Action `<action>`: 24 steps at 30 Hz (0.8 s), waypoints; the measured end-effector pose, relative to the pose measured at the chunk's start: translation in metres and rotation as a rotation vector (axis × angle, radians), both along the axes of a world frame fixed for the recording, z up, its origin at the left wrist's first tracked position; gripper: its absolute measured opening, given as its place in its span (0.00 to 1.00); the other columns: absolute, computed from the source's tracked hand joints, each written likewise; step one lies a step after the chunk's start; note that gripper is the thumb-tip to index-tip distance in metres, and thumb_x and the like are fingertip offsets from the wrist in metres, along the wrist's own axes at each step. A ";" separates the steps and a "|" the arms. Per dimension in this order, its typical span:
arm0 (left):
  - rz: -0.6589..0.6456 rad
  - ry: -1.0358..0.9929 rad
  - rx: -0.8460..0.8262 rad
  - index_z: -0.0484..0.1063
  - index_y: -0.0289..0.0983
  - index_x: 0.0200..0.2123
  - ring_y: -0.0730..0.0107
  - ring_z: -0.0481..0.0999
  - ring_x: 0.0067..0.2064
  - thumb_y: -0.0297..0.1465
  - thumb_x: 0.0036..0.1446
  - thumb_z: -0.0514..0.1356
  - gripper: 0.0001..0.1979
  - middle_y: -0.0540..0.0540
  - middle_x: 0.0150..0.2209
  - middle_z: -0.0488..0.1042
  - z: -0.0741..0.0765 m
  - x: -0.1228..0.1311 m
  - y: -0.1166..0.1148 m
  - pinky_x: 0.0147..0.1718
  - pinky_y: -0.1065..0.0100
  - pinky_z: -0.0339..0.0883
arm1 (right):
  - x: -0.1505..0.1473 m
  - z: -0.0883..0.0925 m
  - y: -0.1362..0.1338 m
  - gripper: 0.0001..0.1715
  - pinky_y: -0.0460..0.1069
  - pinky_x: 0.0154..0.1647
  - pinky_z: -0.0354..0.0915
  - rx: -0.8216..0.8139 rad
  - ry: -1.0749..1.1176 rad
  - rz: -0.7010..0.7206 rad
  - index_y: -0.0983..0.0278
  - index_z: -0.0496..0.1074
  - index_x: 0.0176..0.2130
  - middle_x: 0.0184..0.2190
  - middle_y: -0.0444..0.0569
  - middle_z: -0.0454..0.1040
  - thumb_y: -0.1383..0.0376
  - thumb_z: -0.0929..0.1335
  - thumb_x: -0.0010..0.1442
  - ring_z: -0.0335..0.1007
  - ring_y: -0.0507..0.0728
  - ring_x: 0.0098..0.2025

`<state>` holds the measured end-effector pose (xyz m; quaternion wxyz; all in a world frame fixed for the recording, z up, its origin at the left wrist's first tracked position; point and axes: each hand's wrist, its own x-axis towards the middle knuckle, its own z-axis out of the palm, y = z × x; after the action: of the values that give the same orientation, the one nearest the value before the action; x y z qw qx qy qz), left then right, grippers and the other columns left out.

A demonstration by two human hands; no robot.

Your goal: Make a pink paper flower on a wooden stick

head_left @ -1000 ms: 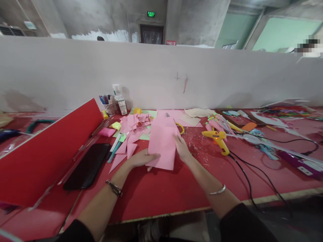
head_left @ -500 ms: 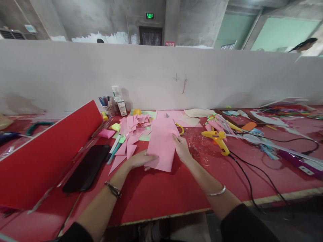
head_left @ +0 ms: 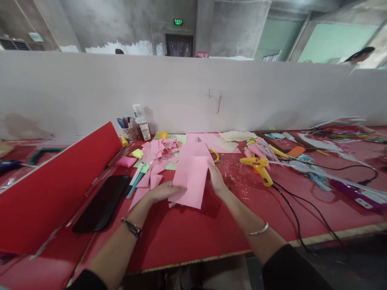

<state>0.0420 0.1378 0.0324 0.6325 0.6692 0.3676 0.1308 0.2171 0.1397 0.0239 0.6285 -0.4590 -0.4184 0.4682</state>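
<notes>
Your glossy red table (head_left: 181, 249) spreads beneath a smooth, rectangular sheet of pink paper (head_left: 192, 183), held between your left hand (head_left: 161, 192) and your right hand (head_left: 217, 180). A paler panel shows over its right part. Your left grips the lower left edge, thumb on top; your right holds the right edge. Past your left lie sharp-cornered, loosely heaped pink scraps (head_left: 159, 149).
</notes>
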 end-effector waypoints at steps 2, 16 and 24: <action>-0.014 0.005 -0.003 0.61 0.35 0.11 0.79 0.54 0.12 0.44 0.45 0.55 0.21 0.53 0.06 0.57 0.000 0.000 0.000 0.15 0.71 0.45 | 0.000 0.002 -0.002 0.25 0.52 0.45 0.60 -0.014 -0.030 -0.009 0.63 0.72 0.26 0.31 0.48 0.75 0.45 0.65 0.41 0.66 0.58 0.42; -0.014 0.035 0.031 0.59 0.35 0.11 0.79 0.54 0.11 0.44 0.46 0.54 0.21 0.53 0.06 0.58 0.003 -0.001 -0.001 0.15 0.71 0.44 | 0.004 0.002 0.002 0.31 0.51 0.38 0.61 0.054 -0.206 -0.035 0.65 0.70 0.26 0.26 0.49 0.73 0.41 0.61 0.42 0.66 0.58 0.37; -0.051 0.025 0.066 0.61 0.35 0.10 0.77 0.57 0.12 0.46 0.46 0.53 0.23 0.52 0.05 0.57 0.003 -0.001 0.000 0.17 0.71 0.49 | 0.004 0.001 0.002 0.28 0.50 0.33 0.61 0.078 -0.293 -0.091 0.64 0.67 0.21 0.20 0.46 0.69 0.42 0.60 0.44 0.64 0.56 0.31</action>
<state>0.0408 0.1375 0.0357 0.6083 0.7005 0.3540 0.1183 0.2206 0.1413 0.0252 0.5987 -0.5162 -0.5023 0.3504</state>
